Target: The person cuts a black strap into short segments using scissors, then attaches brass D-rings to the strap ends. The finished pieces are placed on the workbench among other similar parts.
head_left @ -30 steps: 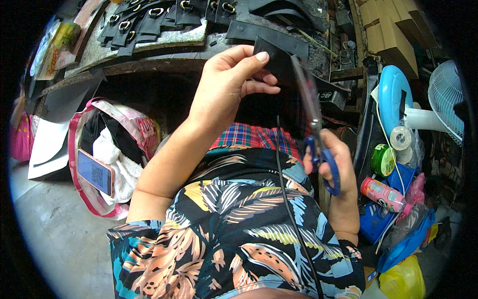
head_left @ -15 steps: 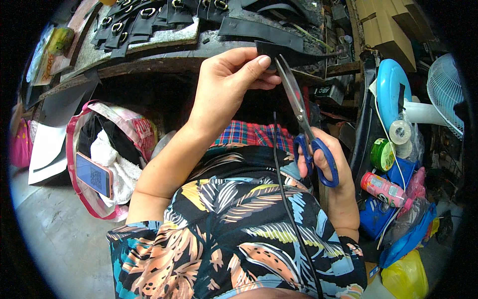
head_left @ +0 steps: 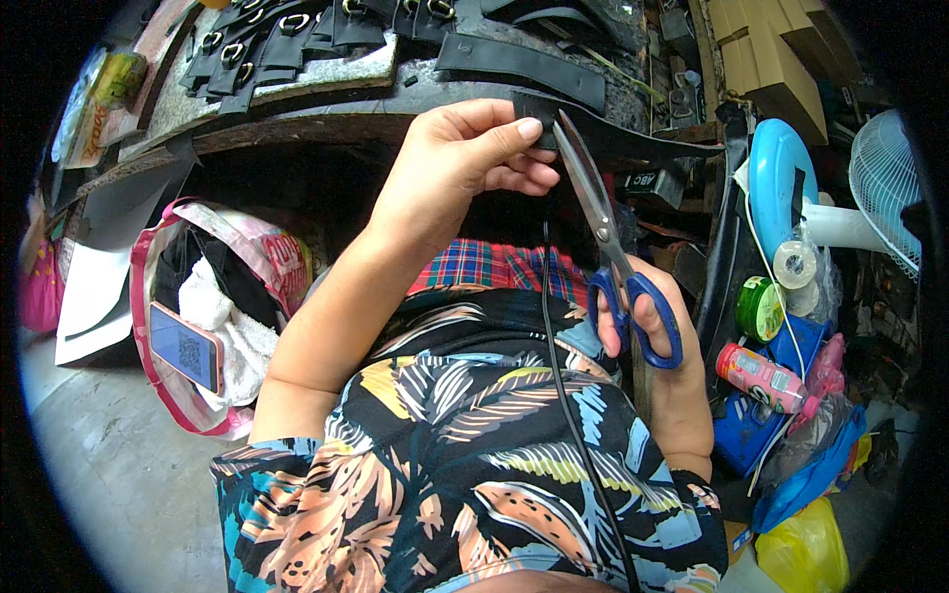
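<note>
Blue-handled scissors [head_left: 618,257] sit in the right hand [head_left: 647,321], fingers curled through the loops, blades pointing up and away with their tips at the edge of a black strap [head_left: 613,133]. Beyond, the left hand [head_left: 460,163] pinches the strap's end between thumb and fingertips, just beside the blades. Farther off, the workbench [head_left: 326,79] carries more black strap pieces with metal buckles [head_left: 252,49]. A phone [head_left: 185,346] lies in a pink bag [head_left: 287,267] at the left.

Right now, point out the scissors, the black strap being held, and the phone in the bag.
scissors [head_left: 633,306]: head view, on the blue handle.
black strap [head_left: 643,146]: head view, on its length right of the blades.
phone [head_left: 185,347]: head view, on its screen.
</note>
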### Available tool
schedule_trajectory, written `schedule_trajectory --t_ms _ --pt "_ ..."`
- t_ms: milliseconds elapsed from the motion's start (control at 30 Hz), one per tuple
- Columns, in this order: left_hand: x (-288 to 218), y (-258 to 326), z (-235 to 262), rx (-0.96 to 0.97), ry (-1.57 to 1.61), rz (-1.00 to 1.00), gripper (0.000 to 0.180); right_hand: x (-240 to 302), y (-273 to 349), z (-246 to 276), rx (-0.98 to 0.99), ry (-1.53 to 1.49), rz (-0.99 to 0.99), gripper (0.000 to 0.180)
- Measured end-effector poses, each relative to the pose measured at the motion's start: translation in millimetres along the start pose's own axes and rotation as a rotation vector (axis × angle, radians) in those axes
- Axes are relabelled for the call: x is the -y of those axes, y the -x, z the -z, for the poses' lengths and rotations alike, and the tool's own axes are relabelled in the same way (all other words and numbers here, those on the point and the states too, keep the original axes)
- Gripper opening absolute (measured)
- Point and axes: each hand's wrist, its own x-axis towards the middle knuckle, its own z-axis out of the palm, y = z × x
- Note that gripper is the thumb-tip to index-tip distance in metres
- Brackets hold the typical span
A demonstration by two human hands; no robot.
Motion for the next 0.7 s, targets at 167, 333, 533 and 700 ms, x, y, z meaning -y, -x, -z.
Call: schedule_trajectory --t_ms 167,333,533,700 --pt "5 -1 -2 -0.003 0.13 0.047 0.021 -7 0 -2 -0.076 0.14 0.003 0.047" --pt "10 -1 -4 -0.015 0.215 0.065 0.02 -9 1 -1 -0.116 0.233 -0.018 0.029" --pt "13 2 -15 -0.062 0.223 -0.003 0.019 -11 -1 -4 -0.117 0.16 -0.002 0.027" --pt "15 7 -20 -0.111 0.121 -0.072 0.019 -13 2 -6 -0.166 0.206 -0.006 0.024"
